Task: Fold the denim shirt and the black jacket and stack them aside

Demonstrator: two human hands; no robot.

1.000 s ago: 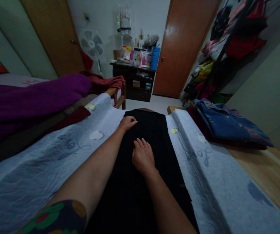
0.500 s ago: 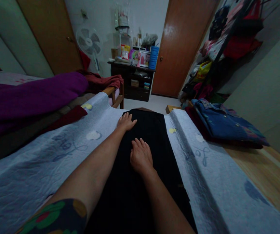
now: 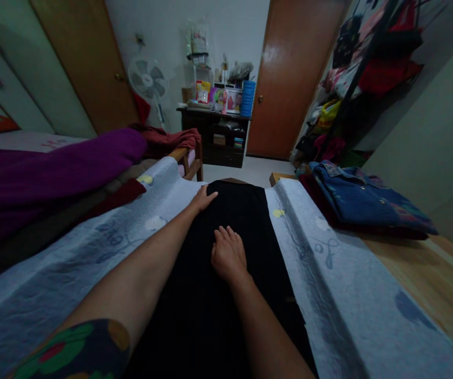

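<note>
A black garment lies spread lengthwise over a light grey-blue patterned cloth, reaching from close to me toward the far edge. My left hand rests at the garment's far left corner, its thumb stretched over the black fabric and apart from the fingers, which are partly hidden at the edge. Nearer to me, my right hand lies palm down on the middle of the garment, fingers extended and holding nothing. Part of the garment is hidden under both forearms.
A folded denim garment tops a dark red cloth on a wooden surface at right. Purple bedding lies on the left. Beyond stand a fan, a dark cabinet and a wooden door. Bags hang at upper right.
My left hand has slid slightly outward to the garment's left edge, and its fingers show less. The right hand stays in place on the fabric. The view has shifted a little.
</note>
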